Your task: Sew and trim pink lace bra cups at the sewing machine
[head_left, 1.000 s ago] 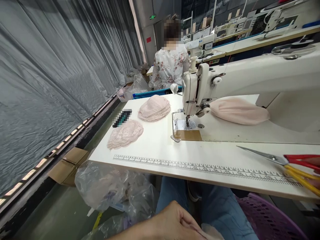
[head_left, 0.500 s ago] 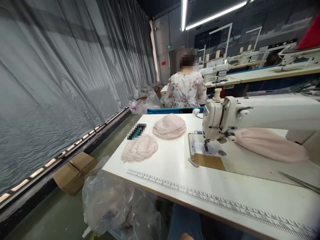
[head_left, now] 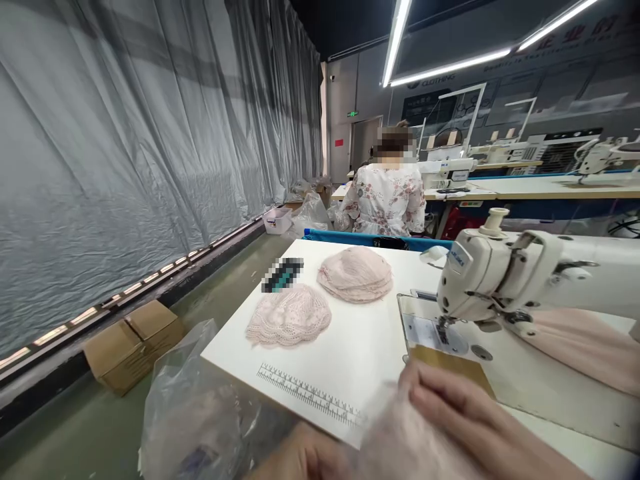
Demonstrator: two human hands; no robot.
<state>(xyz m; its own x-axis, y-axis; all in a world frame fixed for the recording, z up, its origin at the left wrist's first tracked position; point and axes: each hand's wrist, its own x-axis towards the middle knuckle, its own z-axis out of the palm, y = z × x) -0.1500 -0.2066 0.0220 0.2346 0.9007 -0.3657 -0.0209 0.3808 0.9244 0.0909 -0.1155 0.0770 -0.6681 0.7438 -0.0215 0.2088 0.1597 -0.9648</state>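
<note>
At the bottom of the view both my hands hold up a blurred piece of pale pink fabric (head_left: 400,440). My left hand (head_left: 305,460) grips it from below at the table's front edge. My right hand (head_left: 465,420) lies over its top with the fingers curled onto it. Behind them stands a white sewing machine (head_left: 505,273) on the white table (head_left: 360,347). Two stacks of pink lace pieces lie on the table, one nearer (head_left: 290,317) and one further back (head_left: 356,275).
More pink fabric (head_left: 585,340) lies under the machine arm. A printed ruler (head_left: 310,397) runs along the table's front edge. A clear plastic bag (head_left: 195,413) and a cardboard box (head_left: 133,343) sit on the floor at left. A person (head_left: 387,197) sits with their back turned.
The view has tilted up and turned left. My hands have come up from my lap to table height with the pink fabric. The scissors at right have left the view.
</note>
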